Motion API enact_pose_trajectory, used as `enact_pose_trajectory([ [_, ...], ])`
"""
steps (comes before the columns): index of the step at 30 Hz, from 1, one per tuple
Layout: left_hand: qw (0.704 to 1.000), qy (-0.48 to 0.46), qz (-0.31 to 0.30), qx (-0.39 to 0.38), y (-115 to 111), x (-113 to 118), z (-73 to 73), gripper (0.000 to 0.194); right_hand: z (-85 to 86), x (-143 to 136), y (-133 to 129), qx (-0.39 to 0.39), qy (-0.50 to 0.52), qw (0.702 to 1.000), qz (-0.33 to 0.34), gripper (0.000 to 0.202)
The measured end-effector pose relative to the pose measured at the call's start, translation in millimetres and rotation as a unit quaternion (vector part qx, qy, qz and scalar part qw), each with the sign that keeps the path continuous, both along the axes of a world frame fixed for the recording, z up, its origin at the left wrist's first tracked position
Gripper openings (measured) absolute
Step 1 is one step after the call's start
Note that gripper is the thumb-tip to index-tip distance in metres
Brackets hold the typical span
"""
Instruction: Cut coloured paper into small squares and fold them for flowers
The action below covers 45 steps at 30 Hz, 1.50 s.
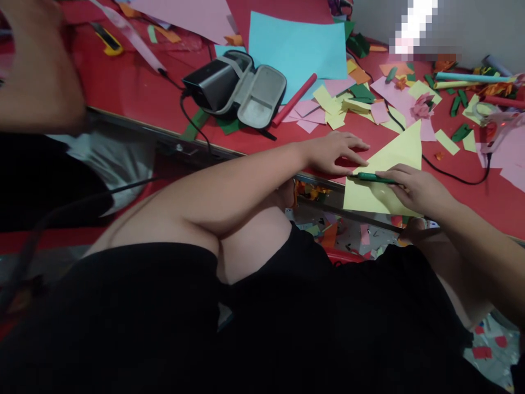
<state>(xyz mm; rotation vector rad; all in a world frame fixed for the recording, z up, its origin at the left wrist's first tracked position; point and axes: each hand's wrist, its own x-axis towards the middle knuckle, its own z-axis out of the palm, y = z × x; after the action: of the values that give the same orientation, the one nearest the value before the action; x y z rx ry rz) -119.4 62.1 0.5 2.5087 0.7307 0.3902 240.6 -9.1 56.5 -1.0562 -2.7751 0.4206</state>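
A pale yellow sheet of paper (pixel 400 158) with a pointed top lies at the red table's front edge, its lower part reaching past the edge. My right hand (pixel 414 186) is closed round a green tool (pixel 371 177), perhaps a cutter or pen, which lies nearly flat across the sheet. The tool's dark tip points left, close to the fingertips of my left hand. With its fingers spread, my left hand (pixel 338 152) rests on the table and the sheet's left edge, holding nothing.
Behind my left hand are an open grey case (pixel 258 98) with a dark device, a red paper roll (pixel 294 99) and a blue sheet (pixel 295 49). Paper scraps, a cable and a pink glue gun (pixel 498 131) lie right. A yellow cutter (pixel 107 39) and another person's arm (pixel 41 71) are left.
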Motion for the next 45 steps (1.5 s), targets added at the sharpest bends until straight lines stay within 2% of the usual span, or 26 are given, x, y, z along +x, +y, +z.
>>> enact_pose_trajectory([
  [6,1.000,-0.001,0.001,0.000,1.2,-0.2,-1.6,0.052,1.1,4.5,3.1,-0.017,0.008,1.000,-0.013,0.049],
  [16,1.000,0.019,0.001,-0.001,0.8,0.5,1.8,0.051,1.0,22.5,8.4,-0.015,0.021,1.000,0.004,0.049],
  [28,1.000,0.010,-0.006,-0.010,10.9,-4.0,-10.4,0.055,2.2,43.9,13.0,-0.032,0.018,0.999,-0.031,0.042],
  [38,0.999,0.039,0.000,0.012,-0.9,-6.4,4.2,0.056,1.1,61.4,19.9,-0.011,0.026,1.000,-0.013,0.044],
  [45,0.999,0.042,0.000,0.008,-1.2,-8.2,4.1,0.053,6.6,72.9,20.4,-0.016,0.018,0.999,-0.021,0.043],
])
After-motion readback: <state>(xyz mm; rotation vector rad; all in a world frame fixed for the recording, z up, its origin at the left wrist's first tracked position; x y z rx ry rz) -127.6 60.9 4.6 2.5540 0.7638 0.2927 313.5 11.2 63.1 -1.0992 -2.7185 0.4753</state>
